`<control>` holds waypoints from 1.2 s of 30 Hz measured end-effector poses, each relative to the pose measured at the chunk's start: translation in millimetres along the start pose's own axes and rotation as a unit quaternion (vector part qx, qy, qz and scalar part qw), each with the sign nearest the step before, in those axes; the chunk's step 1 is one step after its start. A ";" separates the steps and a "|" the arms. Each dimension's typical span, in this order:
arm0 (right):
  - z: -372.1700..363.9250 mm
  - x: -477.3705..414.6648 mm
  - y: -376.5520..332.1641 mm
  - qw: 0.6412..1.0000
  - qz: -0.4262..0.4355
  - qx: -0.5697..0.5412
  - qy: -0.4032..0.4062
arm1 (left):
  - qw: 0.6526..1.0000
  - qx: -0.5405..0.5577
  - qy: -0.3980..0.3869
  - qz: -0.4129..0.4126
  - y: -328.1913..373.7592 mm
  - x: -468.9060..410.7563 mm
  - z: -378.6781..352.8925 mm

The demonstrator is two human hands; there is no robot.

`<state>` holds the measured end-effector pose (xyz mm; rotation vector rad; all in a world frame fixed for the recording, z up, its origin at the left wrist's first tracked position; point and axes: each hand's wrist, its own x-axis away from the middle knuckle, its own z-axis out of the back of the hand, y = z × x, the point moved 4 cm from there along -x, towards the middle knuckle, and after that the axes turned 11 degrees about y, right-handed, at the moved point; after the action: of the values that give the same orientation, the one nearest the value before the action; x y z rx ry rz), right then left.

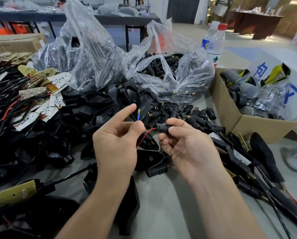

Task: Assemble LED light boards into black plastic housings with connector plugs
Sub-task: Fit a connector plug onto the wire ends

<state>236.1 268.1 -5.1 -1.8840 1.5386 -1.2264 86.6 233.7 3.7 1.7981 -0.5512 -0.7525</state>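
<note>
Centre frame: my left hand point(116, 137) pinches thin wires point(138, 118), and my right hand point(184, 144) pinches the black connector plug point(162, 125) they enter. Heaped housings point(101, 102) and LED boards point(57, 80) upper left suggest most assembly remains.

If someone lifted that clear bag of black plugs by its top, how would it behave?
Probably floppy: the bag is thin, crinkled film. Likely heavy for its size, being full of plugs. Its mouth gapes, so some might spill.
</note>
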 end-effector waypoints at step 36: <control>-4.2 7.1 -8.6 0.977 0.149 0.153 -0.016 | 0.940 -0.281 -0.063 -0.182 7.1 6.3 1.2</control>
<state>237.5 265.0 6.4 -1.4130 1.4550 -1.2077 90.1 226.3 8.6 1.3278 -0.0569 -1.1530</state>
